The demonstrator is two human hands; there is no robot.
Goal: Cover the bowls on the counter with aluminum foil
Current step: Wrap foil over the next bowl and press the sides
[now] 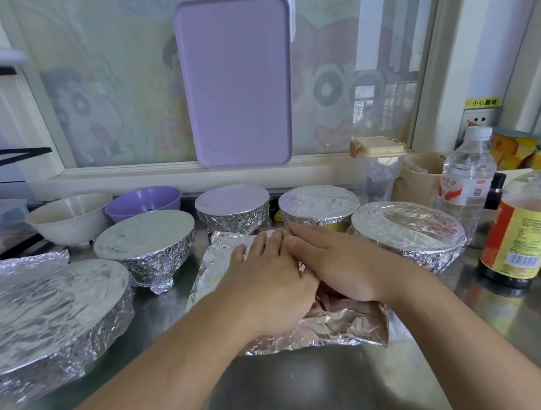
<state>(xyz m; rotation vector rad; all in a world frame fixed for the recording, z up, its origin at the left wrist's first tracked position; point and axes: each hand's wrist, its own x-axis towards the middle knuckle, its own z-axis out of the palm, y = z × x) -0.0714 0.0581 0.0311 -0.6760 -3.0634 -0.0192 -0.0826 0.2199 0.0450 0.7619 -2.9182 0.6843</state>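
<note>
Foil (pixel 324 326) lies crumpled on the desk (pixel 310 392) nearest me, both my hands, left (pixel 262 286) and right (pixel 341 264), flat on it, fingers straight, gripping nothing. Pressing too hard could tear it. Beyond, five wrapped bowls; far left, a white bowl (pixel 69 219) and purple bowl (pixel 143 203) wait uncovered.

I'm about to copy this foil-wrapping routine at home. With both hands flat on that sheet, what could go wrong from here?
1. The foil sheet under the left hand and right hand is already creased; harder pressing may tear it.
2. The covered bowls crowd close; a sweeping hand might dent their foil.
3. The sauce bottle stands near the right arm and could be knocked.
</note>
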